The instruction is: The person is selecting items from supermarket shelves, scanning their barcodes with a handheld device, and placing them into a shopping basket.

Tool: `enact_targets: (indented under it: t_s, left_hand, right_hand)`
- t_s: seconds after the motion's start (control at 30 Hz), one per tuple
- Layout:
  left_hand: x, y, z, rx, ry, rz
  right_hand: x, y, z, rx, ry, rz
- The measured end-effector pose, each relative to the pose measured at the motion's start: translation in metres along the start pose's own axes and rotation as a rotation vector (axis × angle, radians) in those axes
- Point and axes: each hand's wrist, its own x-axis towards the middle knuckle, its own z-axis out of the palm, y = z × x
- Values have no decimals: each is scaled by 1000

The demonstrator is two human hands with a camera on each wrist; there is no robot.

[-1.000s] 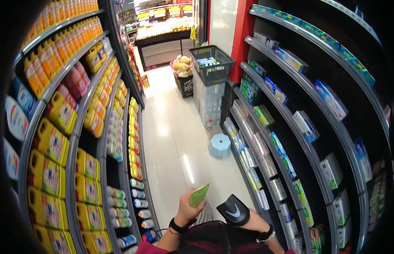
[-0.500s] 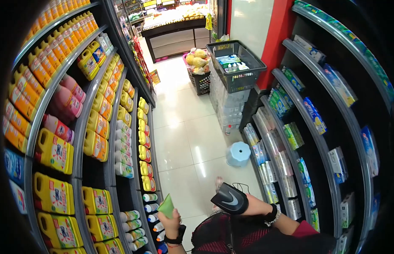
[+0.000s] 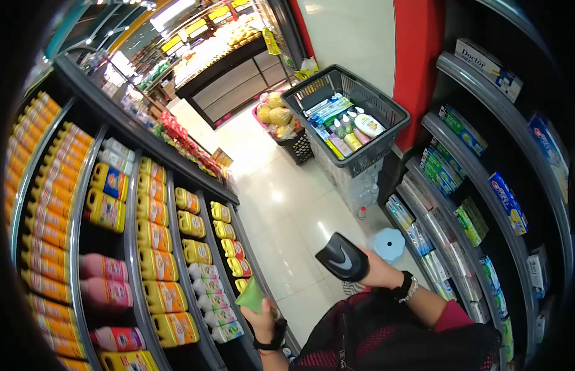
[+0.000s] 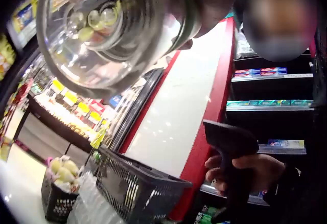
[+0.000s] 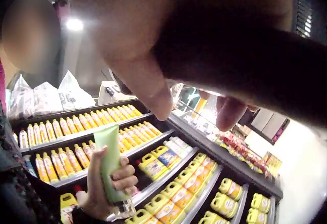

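In the head view, my left hand (image 3: 260,321) grips a green squeeze tube (image 3: 251,297) at the lower centre. The right wrist view shows the fingers wrapped round this tube (image 5: 107,157), its crimped end up and clear cap (image 5: 122,209) down. Large in the left wrist view is the clear cap (image 4: 97,35). My right hand (image 3: 381,272) holds a black handheld barcode scanner (image 3: 343,260) by its handle, out in front of my body. The scanner's head (image 4: 232,138) points toward the tube's side in the left wrist view.
A grey basket (image 3: 377,159) of bottles and boxes stands on wrapped bottle packs (image 3: 361,188). Behind it is a black crate (image 3: 298,150) of yellow fruit. A blue stool (image 3: 388,245) stands by the right shelves (image 3: 451,244). Yellow jugs (image 3: 160,253) and orange bottles (image 3: 49,253) fill the left shelves.
The head view has turned and come nearer to the basket, so its contents show more. Both hands keep their hold on the tube and the scanner.
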Motion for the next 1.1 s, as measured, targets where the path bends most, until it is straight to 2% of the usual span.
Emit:
enact_targets:
  t_s: [0.03, 0.13, 0.17, 0.23, 0.33, 0.43, 0.47, 0.53, 0.63, 0.7, 0.77, 0.83, 0.9, 0.97, 1.03, 1.1]
  left_hand:
    - [29, 2, 12, 34, -7, 50]
    - [100, 1, 44, -128, -120, 67]
    - [117, -5, 52, -205, -143, 62]
    - [153, -11, 82, -213, -208, 21]
    - [207, -31, 124, -176, -356, -35]
    - [272, -50, 174, -176, -521, -48]
    - [296, -54, 189, -197, -592, -40]
    - [345, -65, 229, -239, -704, -33]
    - [424, -72, 284, -270, -859, 40]
    - [472, -74, 316, -299, -927, 26]
    - [524, -90, 344, -252, -987, 176]
    - [560, -85, 375, -270, -1018, 174]
    - [588, -93, 403, -334, -1064, 155]
    - [602, -98, 427, -363, -1139, 170]
    - [608, -86, 445, -433, -1135, 73]
    - [618, -87, 462, -431, -1249, 129]
  right_hand:
    - [20, 0, -11, -11, 31, -14]
    - [64, 19, -29, -14, 184, -48]
    - [75, 25, -32, -124, 208, -107]
    - [90, 29, -40, 43, 289, 6]
    - [110, 58, -48, 99, 396, 19]
    - [142, 65, -68, -25, 419, 129]
    - [156, 63, -72, 122, 408, 252]
    - [183, 75, -81, 74, 488, 260]
    - [224, 90, -87, 68, 627, 271]
    - [242, 87, -95, 140, 690, 385]
    - [256, 85, -93, 116, 745, 447]
    - [272, 76, -88, 135, 1010, 470]
    - [282, 83, -80, 132, 1107, 507]
    - [294, 80, -75, 79, 1225, 659]
    - [308, 83, -69, 41, 1329, 643]
    - [315, 86, -63, -64, 1495, 642]
